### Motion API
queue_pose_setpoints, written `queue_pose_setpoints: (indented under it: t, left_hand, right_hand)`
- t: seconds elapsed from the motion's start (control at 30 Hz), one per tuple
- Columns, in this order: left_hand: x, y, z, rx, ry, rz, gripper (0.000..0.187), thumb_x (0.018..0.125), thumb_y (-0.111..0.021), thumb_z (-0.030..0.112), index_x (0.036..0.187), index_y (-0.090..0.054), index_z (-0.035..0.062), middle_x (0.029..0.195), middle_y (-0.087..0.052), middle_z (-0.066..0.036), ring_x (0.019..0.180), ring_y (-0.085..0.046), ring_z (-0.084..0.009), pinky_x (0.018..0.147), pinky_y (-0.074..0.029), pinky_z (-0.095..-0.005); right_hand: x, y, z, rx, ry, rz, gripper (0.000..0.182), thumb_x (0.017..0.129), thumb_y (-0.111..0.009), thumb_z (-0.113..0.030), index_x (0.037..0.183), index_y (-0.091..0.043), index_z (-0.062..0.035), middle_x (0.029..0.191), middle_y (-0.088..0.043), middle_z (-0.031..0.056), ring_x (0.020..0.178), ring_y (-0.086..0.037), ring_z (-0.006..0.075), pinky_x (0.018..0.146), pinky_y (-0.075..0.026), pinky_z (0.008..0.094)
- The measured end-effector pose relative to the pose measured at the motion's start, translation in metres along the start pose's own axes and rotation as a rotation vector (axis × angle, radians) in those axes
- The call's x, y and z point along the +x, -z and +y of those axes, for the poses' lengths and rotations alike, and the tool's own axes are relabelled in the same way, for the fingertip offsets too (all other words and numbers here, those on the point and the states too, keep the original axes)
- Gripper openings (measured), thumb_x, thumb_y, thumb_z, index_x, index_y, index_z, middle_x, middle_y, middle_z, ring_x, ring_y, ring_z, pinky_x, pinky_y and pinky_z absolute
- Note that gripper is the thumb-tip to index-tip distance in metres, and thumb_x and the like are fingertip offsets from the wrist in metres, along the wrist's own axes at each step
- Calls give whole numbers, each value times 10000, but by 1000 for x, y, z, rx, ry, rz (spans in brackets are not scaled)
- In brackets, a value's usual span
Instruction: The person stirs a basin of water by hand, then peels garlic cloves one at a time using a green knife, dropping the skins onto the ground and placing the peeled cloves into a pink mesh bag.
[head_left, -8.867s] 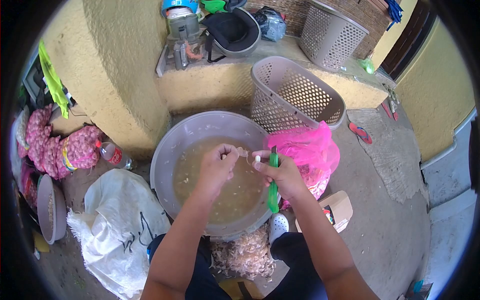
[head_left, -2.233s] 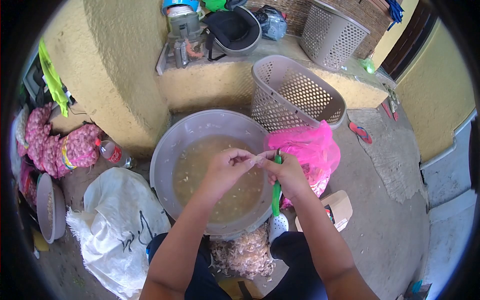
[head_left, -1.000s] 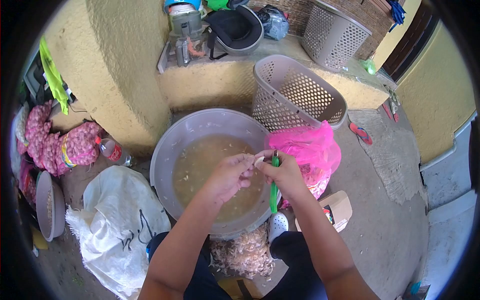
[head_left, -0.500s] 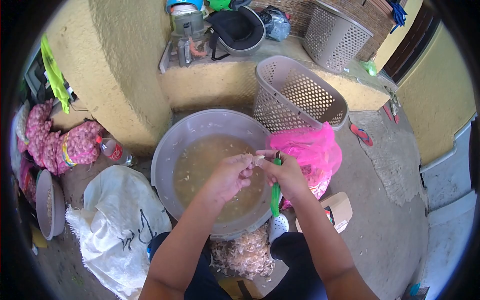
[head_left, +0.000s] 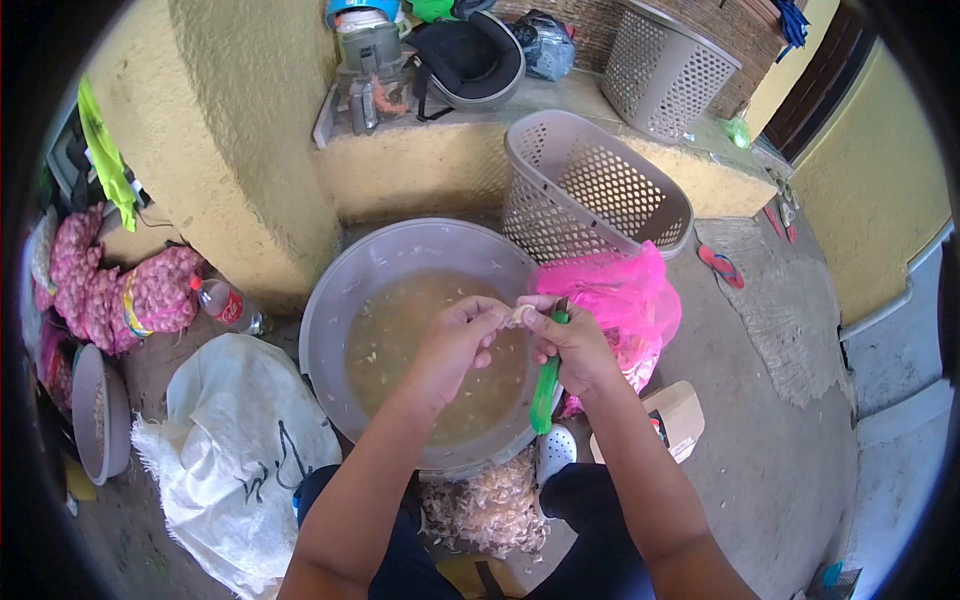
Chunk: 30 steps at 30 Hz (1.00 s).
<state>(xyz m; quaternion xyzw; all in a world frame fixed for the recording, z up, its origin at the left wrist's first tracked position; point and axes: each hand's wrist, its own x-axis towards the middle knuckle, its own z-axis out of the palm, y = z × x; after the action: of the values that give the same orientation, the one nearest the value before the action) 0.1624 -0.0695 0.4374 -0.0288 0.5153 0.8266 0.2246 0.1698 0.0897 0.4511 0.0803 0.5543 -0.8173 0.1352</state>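
Observation:
Above the right part of a wide grey basin of cloudy water, my two hands meet at a small pale clove. The fingertips of my left hand pinch it from the left. My right hand pinches its other side and also holds a green-handled knife, handle pointing down. Pale bits float in the water. A heap of papery peels lies on the floor below the basin, between my legs.
A pink net bag and a perforated basket stand right of the basin. An open cardboard box is near my right forearm. At left are a white sack, a bottle, garlic nets and a tub.
My right hand has turned slightly, and the green handle has tilted and shifted a little left and up. Both hands still pinch at the clove.

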Motion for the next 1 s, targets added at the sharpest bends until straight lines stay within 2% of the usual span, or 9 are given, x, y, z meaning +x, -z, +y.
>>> queue_pose_setpoints:
  t: [0.13, 0.23, 0.33, 0.43, 0.57, 0.73, 0.83, 0.93, 1.0]
  left_hand:
    - [-3, -7, 5, 167, -61, 76, 197, 810, -590, 210, 896, -582, 33, 720, -522, 23, 581, -413, -33, 475, -321, -186]
    - [-10, -12, 13, 350, -118, 90, 179, 782, -625, 151, 897, -595, 16, 712, -531, 19, 588, -418, -19, 459, -319, -173]
    - [-6, -6, 7, 509, -349, 67, 194, 765, -647, 185, 833, -614, 7, 741, -585, -29, 612, -504, -73, 542, -405, -208]
    - [-3, 2, 2, 564, -376, 23, 176, 754, -646, 154, 807, -613, -10, 727, -589, -45, 636, -522, -74, 572, -423, -216]
    - [-7, 3, 8, 645, -337, 31, 165, 754, -631, 139, 795, -608, -19, 693, -581, -51, 614, -513, -73, 564, -418, -219]
    - [-11, 2, 14, 663, -232, -16, 159, 773, -599, 144, 797, -585, -13, 666, -557, -27, 600, -488, -64, 546, -405, -220]
    - [-11, 1, 14, 642, -236, -27, 129, 787, -567, 156, 787, -566, 26, 608, -491, 30, 535, -437, -22, 444, -331, -200]
    - [-9, 2, 12, 638, -195, -1, 151, 775, -588, 145, 791, -570, -5, 656, -538, -4, 594, -467, -58, 540, -391, -213]
    - [-5, 6, 8, 603, -227, 70, 153, 774, -588, 150, 794, -572, 0, 657, -535, 1, 583, -458, -53, 529, -381, -211]
  right_hand:
    - [1, 1, 2, -7, -6, 8, 300, 730, -687, -133, 961, -560, 9, 670, -526, 6, 497, -409, 60, 450, -351, 207]
    - [0, -1, 1, -119, 16, 40, 292, 725, -692, -133, 948, -565, 6, 680, -530, 10, 501, -422, 61, 450, -351, 202]
    - [-1, -2, 1, -205, 49, 50, 290, 720, -697, -129, 940, -568, 8, 678, -529, 10, 502, -430, 62, 447, -344, 198]
    - [-1, 0, 2, -237, 57, 19, 286, 716, -699, -122, 935, -573, 11, 664, -527, 7, 497, -429, 60, 442, -337, 197]
    - [-1, 0, 0, -272, 18, -17, 255, 719, -684, -74, 921, -558, 18, 684, -531, 19, 520, -449, 74, 484, -363, 201]
    - [-1, 0, 3, -280, 36, -45, 252, 710, -702, -116, 904, -600, 7, 665, -548, 2, 491, -421, 50, 442, -327, 188]
    - [-3, -2, 0, -291, 19, -58, 261, 717, -694, -116, 925, -599, 9, 678, -555, 6, 499, -424, 49, 451, -329, 186]
    - [-4, -1, -4, -294, 4, -95, 264, 729, -680, -110, 947, -595, 12, 690, -558, 10, 509, -427, 50, 461, -333, 188]
    - [-6, -1, -8, -280, -13, -114, 277, 735, -671, -99, 967, -581, 21, 703, -553, 15, 516, -425, 58, 476, -339, 195]
